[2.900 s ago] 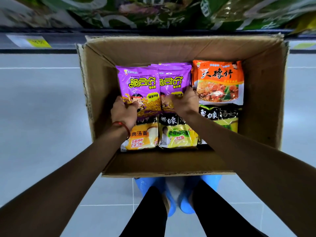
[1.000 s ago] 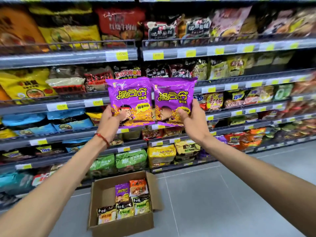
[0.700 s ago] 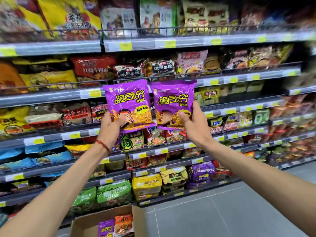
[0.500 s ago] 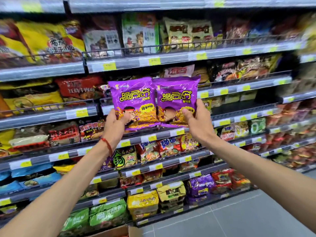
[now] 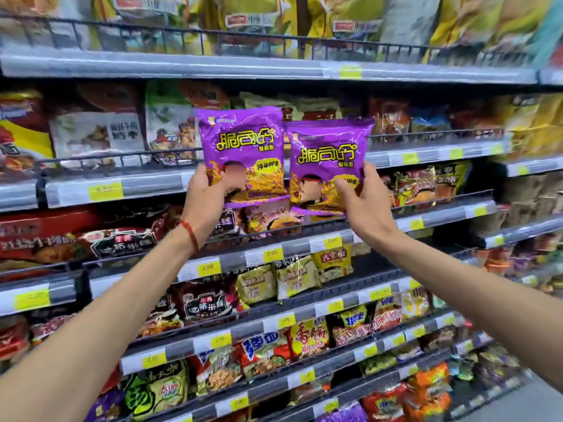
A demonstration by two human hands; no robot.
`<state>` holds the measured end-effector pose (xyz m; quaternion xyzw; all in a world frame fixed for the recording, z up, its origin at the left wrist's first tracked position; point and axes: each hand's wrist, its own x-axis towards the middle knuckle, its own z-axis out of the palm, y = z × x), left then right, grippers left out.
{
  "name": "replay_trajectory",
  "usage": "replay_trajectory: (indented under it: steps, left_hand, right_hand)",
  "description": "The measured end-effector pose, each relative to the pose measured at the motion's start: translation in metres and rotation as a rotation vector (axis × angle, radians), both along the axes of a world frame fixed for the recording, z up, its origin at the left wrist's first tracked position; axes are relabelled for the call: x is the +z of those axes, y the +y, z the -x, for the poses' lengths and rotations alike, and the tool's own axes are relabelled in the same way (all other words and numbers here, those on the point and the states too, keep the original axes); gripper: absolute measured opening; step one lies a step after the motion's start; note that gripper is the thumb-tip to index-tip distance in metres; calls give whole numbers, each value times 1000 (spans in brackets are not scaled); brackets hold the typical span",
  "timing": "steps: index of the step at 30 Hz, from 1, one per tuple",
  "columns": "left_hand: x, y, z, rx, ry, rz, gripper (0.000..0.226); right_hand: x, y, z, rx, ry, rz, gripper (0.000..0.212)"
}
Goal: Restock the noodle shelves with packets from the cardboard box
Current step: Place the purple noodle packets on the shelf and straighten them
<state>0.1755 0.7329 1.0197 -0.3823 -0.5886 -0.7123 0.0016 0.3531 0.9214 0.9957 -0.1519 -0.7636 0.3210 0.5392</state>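
Still unshelved, the left purple packet (image 5: 240,153) and right purple packet (image 5: 329,159) hang side by side before the shelf edge (image 5: 146,187), gripped low down by the left hand (image 5: 204,202) and right hand (image 5: 365,205) respectively. Since earlier, the shelves have drawn closer and the cardboard box has left view.

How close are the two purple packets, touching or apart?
Cannot tell. In the head view the left purple packet and right purple packet line up edge to edge with no clear gap, but one may sit nearer the camera.
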Motion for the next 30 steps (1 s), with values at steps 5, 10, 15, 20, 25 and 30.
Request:
replay_trajectory:
  steps: [5, 10, 15, 20, 25, 30]
  left_hand:
    - [14, 63, 12, 28, 18, -53, 23]
    - [27, 119, 11, 126, 83, -7, 35]
    - [41, 176, -3, 262, 152, -68, 42]
    - [53, 223, -15, 364, 96, -68, 31]
    - [65, 254, -22, 456, 87, -85, 10]
    - [79, 266, -22, 430, 59, -96, 12]
  right_hand:
    - [17, 66, 9, -25, 20, 9, 25]
    - [31, 138, 18, -1, 51, 43, 22]
    - [47, 209, 22, 50, 75, 39, 20]
    - [69, 279, 23, 119, 6, 118, 36]
    - [93, 322, 31, 184, -2, 164, 43]
    - [121, 327, 42, 150, -54, 132, 48]
